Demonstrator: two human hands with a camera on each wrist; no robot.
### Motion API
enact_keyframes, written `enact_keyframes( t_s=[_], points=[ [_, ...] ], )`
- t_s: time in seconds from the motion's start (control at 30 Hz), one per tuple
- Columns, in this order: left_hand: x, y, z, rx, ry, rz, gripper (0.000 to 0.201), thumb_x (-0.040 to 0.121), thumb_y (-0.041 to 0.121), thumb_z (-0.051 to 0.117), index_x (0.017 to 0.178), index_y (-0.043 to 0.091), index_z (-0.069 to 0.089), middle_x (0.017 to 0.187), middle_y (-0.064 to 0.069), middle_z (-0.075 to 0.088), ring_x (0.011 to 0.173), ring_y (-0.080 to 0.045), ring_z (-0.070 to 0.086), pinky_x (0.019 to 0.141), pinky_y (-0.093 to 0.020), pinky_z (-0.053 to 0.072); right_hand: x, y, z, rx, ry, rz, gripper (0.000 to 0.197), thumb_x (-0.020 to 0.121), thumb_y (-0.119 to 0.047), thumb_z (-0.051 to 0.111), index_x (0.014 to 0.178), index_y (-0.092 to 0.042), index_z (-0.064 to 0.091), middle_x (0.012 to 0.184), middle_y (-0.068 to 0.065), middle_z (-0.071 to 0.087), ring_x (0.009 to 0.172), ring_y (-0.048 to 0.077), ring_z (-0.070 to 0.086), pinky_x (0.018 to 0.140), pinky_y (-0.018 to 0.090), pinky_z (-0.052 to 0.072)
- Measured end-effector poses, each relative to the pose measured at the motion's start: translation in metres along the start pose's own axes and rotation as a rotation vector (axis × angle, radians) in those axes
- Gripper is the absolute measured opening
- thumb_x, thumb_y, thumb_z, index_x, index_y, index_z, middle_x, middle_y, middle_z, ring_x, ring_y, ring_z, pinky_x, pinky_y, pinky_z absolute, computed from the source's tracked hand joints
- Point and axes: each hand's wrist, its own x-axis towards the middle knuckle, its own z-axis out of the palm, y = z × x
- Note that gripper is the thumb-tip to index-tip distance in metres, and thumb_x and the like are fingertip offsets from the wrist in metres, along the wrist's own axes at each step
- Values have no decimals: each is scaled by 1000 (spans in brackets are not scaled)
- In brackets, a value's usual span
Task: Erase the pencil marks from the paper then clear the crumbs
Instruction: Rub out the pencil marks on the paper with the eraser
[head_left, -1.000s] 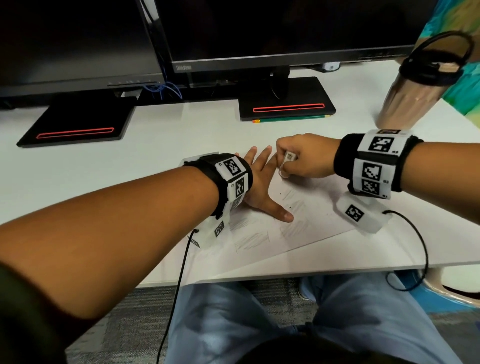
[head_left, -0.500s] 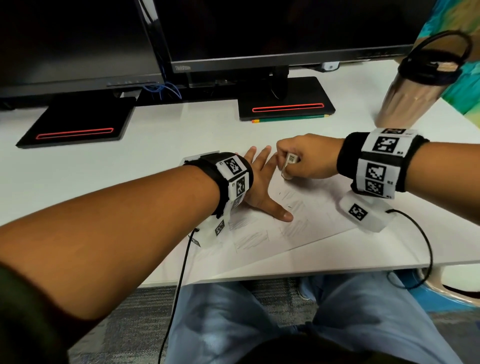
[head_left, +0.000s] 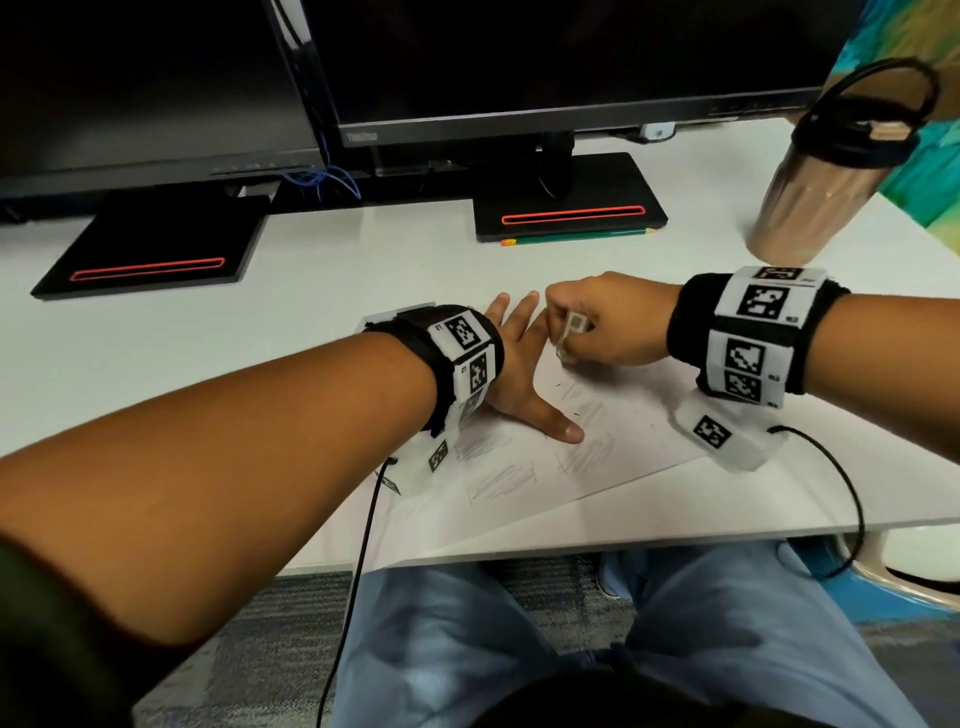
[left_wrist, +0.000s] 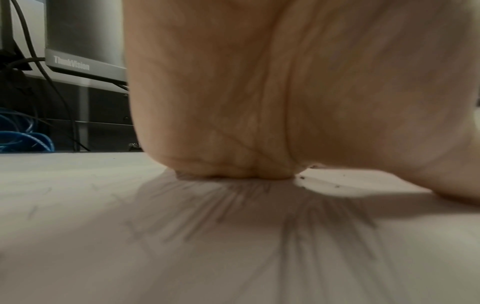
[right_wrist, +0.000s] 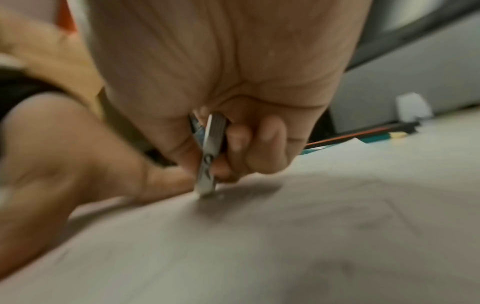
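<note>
A white sheet of paper (head_left: 613, 447) with several patches of grey pencil hatching lies on the white desk near its front edge. My left hand (head_left: 524, 374) lies flat on the paper, fingers straight and spread, thumb pointing right. Its palm (left_wrist: 259, 102) presses down on the paper, with dark crumbs (left_wrist: 337, 186) beside it. My right hand (head_left: 597, 327) grips a white eraser (head_left: 571, 335) in a sleeve, tip down on the paper just right of the left fingers. The eraser (right_wrist: 207, 160) shows up close between thumb and curled fingers, blurred by motion.
Two black monitors stand on flat bases (head_left: 566, 215) at the back of the desk (head_left: 260, 332). A steel bottle with a black lid (head_left: 815, 197) stands at the back right. A green pencil (head_left: 576, 239) lies before the right base. Wrist cables hang over the desk's front edge.
The right hand with the eraser has shifted slightly back and forth on the paper. The left hand has stayed flat in place.
</note>
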Motion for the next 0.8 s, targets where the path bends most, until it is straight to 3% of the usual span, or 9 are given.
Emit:
enact_keyframes(
  t_s=[0.1,0.23,0.37,0.5,0.6,0.73,0.8],
  points=[
    [-1,0,0,10,-29,7,126,67,90,52,157,29,-12,157,-6,-38,145,-33,-33,120,-57,-8,-5,-8,6,34,-133,-47,22,85,-20,65,77,-33,50,86,-11,63,82,10,58,73,26,46],
    [3,-1,1,4,-6,2,139,61,93,54,152,26,-26,159,-4,-36,146,-33,-30,120,-59,-5,-3,1,3,25,3,-6,7,86,-19,63,90,-19,57,97,-4,67,92,19,61,84,38,51],
    [1,0,0,16,-34,7,127,66,92,51,156,31,-15,157,-5,-39,145,-34,-32,120,-59,-6,-6,-4,8,52,-115,-56,10,84,-19,67,90,-19,59,85,-10,64,80,10,59,74,27,49],
    [3,0,1,11,-12,-9,136,62,93,52,153,26,-25,158,-4,-36,146,-33,-30,120,-59,-4,-5,0,6,19,-15,-50,8,87,-17,63,92,-18,57,93,-5,67,88,16,61,78,30,49],
    [-1,1,0,17,-15,12,126,68,89,52,155,31,-18,158,-3,-37,145,-32,-32,120,-56,-10,-8,-6,10,8,-111,-105,15,86,-18,64,84,-28,53,83,-11,61,77,9,57,68,21,44],
    [3,0,2,13,-9,-6,135,63,93,52,154,26,-22,158,-5,-36,146,-34,-30,120,-59,-5,-7,1,7,-23,-10,-64,10,86,-18,62,94,-18,57,92,-3,65,85,17,59,74,30,47],
    [5,-2,2,11,-9,-5,133,63,93,52,154,27,-20,158,-5,-37,146,-34,-31,120,-58,-6,-6,-1,11,-43,-49,-104,9,87,-17,61,95,-18,56,88,-3,64,80,14,59,70,27,48]
  ],
)
